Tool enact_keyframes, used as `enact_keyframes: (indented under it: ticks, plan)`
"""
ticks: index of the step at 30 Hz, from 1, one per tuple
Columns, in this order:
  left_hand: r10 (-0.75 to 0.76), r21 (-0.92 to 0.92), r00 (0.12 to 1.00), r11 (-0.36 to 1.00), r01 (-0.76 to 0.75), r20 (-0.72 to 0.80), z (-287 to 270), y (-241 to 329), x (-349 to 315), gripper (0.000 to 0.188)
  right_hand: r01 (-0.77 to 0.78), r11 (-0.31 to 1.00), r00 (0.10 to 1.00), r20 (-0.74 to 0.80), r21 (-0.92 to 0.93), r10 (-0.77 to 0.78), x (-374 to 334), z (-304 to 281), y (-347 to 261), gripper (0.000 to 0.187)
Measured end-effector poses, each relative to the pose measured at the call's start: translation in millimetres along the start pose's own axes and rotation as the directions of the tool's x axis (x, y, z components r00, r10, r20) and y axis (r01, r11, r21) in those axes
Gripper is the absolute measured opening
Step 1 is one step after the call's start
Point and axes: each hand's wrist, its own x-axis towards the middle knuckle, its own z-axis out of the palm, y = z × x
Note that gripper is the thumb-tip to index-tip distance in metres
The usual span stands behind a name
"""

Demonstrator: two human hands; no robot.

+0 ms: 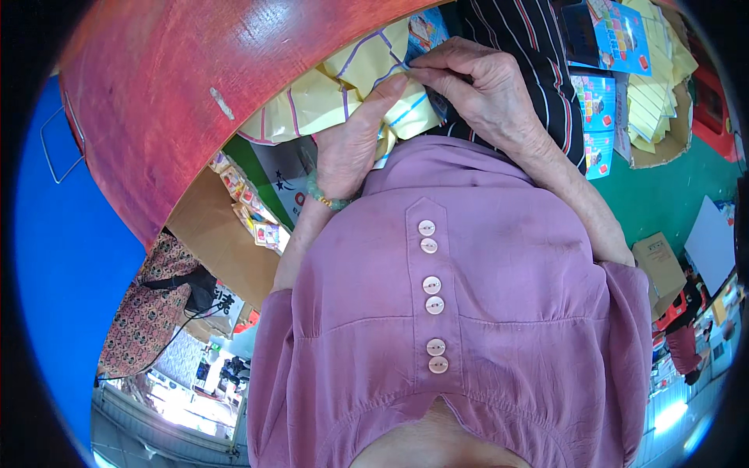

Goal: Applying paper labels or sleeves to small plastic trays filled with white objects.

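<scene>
A crumpled, shiny yellow sheet [308,103] with purple and blue stripes lies over my lap, partly under the table's edge. My left hand [355,144], with a beaded bracelet at its wrist, grips the sheet with its thumb on top; its other fingers are hidden beneath. Thumb and forefinger of my right hand [491,93] pinch at the sheet's right side, close to the tip of my left thumb. What exactly sits between those fingertips is too small to make out. Behind the sheet, part of a blue printed package [427,30] shows.
A red, worn tabletop [187,86] curves across the upper left. At the right, blue printed boxes [597,101] stand beside an open carton [663,148] of folded yellow sheets [651,93]. Another carton [226,226] with small printed packets [265,234] is below the table, left of me.
</scene>
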Motion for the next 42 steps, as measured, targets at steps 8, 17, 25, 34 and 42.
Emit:
enact_keyframes:
  ticks: [8,17,25,34,42]
  plan:
    - [-0.001,-0.087,1.0,0.996,0.001,-0.007,10,-2,6,0.029,0.099,0.986,0.99,-0.09,-0.135,-0.111,0,4,8,0.012]
    - [-0.086,-0.136,0.996,0.987,0.083,-0.021,3,-10,9,0.03,-0.024,0.998,0.997,-0.068,-0.066,0.02,2,6,9,0.012]
    - [-0.069,-0.152,0.997,0.986,0.062,-0.039,4,-8,7,0.034,-0.012,0.997,1.0,-0.002,-0.08,0.012,5,3,11,0.012]
    - [-0.09,-0.119,0.995,0.988,0.095,0.051,-10,-17,12,0.029,-0.012,0.997,1.0,0.002,-0.076,0.012,10,4,8,0.015]
    - [-0.118,-0.01,0.989,0.993,0.119,0.093,-11,-14,14,0.03,0.082,0.987,0.995,-0.038,-0.135,-0.088,8,5,12,0.01]
